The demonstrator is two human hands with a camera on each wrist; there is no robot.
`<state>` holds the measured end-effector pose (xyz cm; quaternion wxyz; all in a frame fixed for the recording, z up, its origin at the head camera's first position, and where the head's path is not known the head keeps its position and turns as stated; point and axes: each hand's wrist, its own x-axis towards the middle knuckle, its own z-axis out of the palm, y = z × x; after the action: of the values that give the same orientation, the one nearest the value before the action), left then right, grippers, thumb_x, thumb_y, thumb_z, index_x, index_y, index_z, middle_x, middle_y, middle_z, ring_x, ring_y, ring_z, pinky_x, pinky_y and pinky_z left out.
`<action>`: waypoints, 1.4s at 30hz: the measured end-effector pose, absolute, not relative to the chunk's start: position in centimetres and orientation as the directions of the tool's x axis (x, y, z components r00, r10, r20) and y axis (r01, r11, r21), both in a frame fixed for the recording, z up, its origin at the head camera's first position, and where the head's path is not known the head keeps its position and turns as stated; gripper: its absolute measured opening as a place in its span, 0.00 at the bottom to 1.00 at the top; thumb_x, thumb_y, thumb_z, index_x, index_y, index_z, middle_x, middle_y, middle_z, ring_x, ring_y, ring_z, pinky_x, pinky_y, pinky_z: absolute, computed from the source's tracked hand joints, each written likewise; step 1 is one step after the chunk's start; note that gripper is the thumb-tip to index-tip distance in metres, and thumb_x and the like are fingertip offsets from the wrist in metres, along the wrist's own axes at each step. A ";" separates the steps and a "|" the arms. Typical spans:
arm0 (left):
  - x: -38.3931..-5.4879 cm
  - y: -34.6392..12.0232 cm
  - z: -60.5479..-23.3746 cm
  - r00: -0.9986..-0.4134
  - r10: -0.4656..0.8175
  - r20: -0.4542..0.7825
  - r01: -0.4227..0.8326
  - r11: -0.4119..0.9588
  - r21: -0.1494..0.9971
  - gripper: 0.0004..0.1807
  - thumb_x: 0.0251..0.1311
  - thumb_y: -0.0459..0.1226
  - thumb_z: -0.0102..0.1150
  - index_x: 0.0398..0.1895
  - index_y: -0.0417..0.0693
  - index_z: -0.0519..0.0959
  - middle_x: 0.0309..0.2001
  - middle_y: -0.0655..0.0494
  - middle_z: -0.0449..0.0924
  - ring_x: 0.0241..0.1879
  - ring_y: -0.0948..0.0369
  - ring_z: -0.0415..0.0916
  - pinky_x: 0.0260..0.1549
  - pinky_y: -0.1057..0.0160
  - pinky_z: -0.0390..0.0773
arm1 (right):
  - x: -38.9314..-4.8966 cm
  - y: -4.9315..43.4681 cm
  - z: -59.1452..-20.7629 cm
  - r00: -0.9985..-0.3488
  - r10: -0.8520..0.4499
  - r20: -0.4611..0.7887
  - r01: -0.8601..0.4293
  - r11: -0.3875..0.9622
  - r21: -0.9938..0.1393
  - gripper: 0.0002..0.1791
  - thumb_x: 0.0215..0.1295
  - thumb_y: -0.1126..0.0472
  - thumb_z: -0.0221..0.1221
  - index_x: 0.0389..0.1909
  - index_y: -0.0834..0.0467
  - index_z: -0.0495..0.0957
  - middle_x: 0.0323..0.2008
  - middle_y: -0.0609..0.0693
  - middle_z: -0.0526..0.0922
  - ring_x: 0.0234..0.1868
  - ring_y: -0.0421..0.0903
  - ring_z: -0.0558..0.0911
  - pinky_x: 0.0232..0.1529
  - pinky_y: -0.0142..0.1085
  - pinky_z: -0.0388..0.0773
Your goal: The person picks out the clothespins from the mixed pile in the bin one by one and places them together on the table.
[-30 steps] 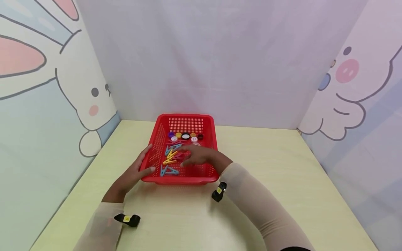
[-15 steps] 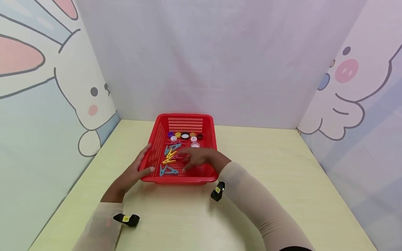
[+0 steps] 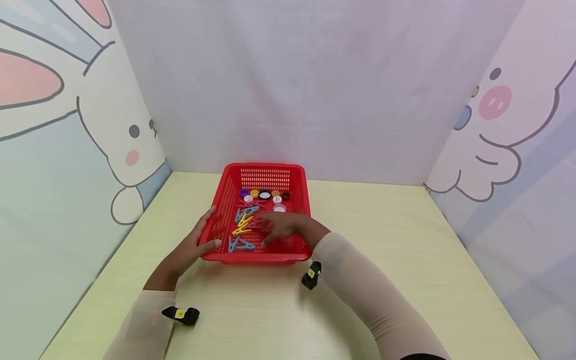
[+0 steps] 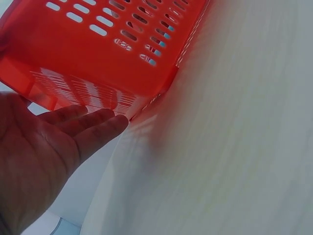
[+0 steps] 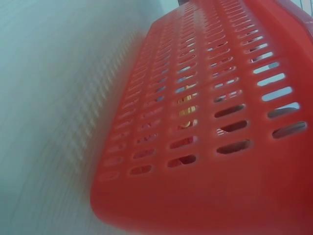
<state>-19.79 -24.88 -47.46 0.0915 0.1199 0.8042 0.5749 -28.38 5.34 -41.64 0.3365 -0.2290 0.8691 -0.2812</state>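
A red plastic basket (image 3: 265, 258) stands on the table. My left hand (image 3: 191, 250) rests at its front left corner, thumb over the rim. In the left wrist view the fingers (image 4: 98, 134) lie nearly straight along the outer wall. My right hand (image 3: 284, 225) reaches inside the basket, its fingers at a dark pink clothespin (image 3: 256, 225) and its thumb apart from them. Left of it lie yellow clothespins (image 3: 242, 226). Blue clothespins lie in front (image 3: 241, 244) and behind (image 3: 245, 213). In the right wrist view the basket wall (image 5: 205, 196) mostly hides that hand.
At the basket's back is a row of several bottle caps, among them a purple cap (image 3: 244, 193) and a black-rimmed cap (image 3: 265, 195). White caps (image 3: 277, 200) and pink clothespins (image 3: 252, 204) lie before them. The pale table (image 3: 382, 235) is bounded by printed walls (image 3: 315, 100).
My right hand has drawn slightly back to the right, showing more of a whitish cap behind it, then has barely moved. The left hand stays at the basket's corner.
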 end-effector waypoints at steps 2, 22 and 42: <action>-19.8 -24.9 -47.5 -0.954 0.300 -0.007 0.091 0.311 0.946 0.60 0.70 0.37 0.67 0.91 0.68 0.35 0.81 0.34 0.56 0.75 0.32 0.63 0.51 0.56 0.92 | -28.4 5.3 -41.6 -0.678 -0.583 -0.448 -0.208 0.737 -0.643 0.55 0.59 0.62 0.79 0.86 0.46 0.62 0.75 0.51 0.76 0.77 0.57 0.75 0.69 0.58 0.84; -19.7 -24.7 -47.0 -0.952 0.307 -0.009 0.092 0.312 0.946 0.61 0.70 0.37 0.67 0.91 0.70 0.34 0.81 0.34 0.56 0.75 0.32 0.64 0.50 0.56 0.92 | -28.3 4.6 -41.8 -0.791 -0.497 -0.356 -0.220 0.775 -0.593 0.43 0.60 0.64 0.79 0.78 0.54 0.76 0.64 0.54 0.85 0.61 0.51 0.83 0.64 0.52 0.88; -19.5 -24.6 -47.0 -0.953 0.303 -0.016 0.088 0.328 0.941 0.61 0.70 0.38 0.67 0.92 0.67 0.34 0.81 0.34 0.56 0.75 0.32 0.64 0.51 0.54 0.92 | -28.0 4.7 -42.0 -0.789 -0.537 -0.298 -0.292 0.755 -0.587 0.27 0.59 0.56 0.81 0.60 0.53 0.86 0.46 0.46 0.88 0.48 0.47 0.85 0.48 0.39 0.91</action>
<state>-19.49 -24.61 -46.95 0.0946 0.1209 0.8093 0.5670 -28.03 4.67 -42.00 0.2307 -0.2285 0.9078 -0.2655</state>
